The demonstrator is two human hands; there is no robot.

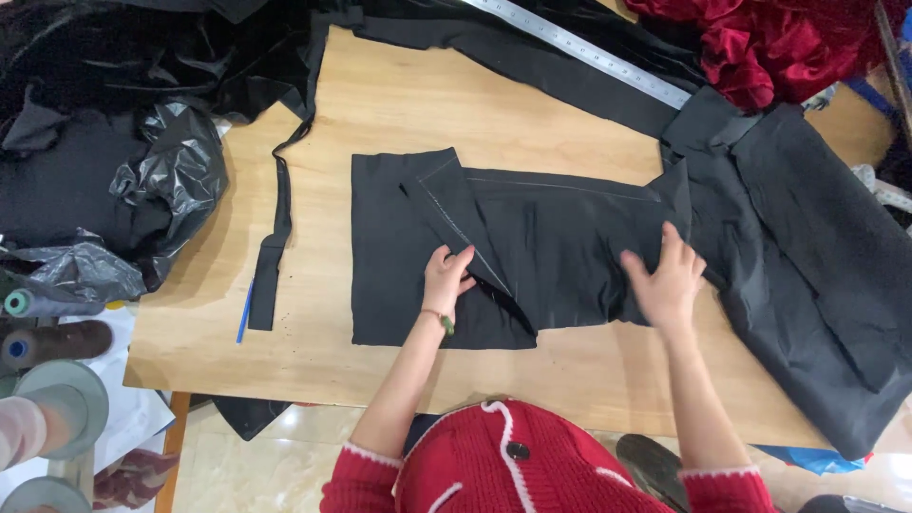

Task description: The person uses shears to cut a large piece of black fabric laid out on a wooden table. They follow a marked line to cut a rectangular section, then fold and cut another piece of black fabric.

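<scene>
L hand: left hand (446, 282), centre of frame, fingers together and flat, pressing on the folded-over flap of the black cut fabric piece (513, 249); grips nothing. Thin bracelet at wrist.
R hand: right hand (668, 278), right of centre, fingers spread wide, palm down on same piece near its right edge; grips nothing, just flattening.
Fabric pos: lies flat on the pale wooden board table (399, 104), mid-frame, between both hands. Left part folded back in a diagonal flap w/ faint chalk/stitch line along the fold; another pale line runs along the upper edge.
Handling (my read): thin, soft, slight sheen, so prob. light, limp and a bit slippery on wood; creases easily, not fragile. Best taken at a corner or along the folded edge w/ both hands, else it sags and shifts.
Right of R hand: bigger dark matte fabric sheet (817, 275), draped off lower right table edge, touching/overlapping the cut piece.
Left: narrow black fabric strip (274, 256) running down the board, blue pencil-like stick (244, 313) just beside it.
Top: long metal ruler (589, 47) lying diagonally, upper centre; dark red velvet cloth (769, 38) upper right.
Upper left: crumpled black plastic bag (171, 176) on dark cloth pile.
Lower left: thread spools (38, 347), off the board.
Bottom: person's red knit sleeves w/ white trim.
</scene>
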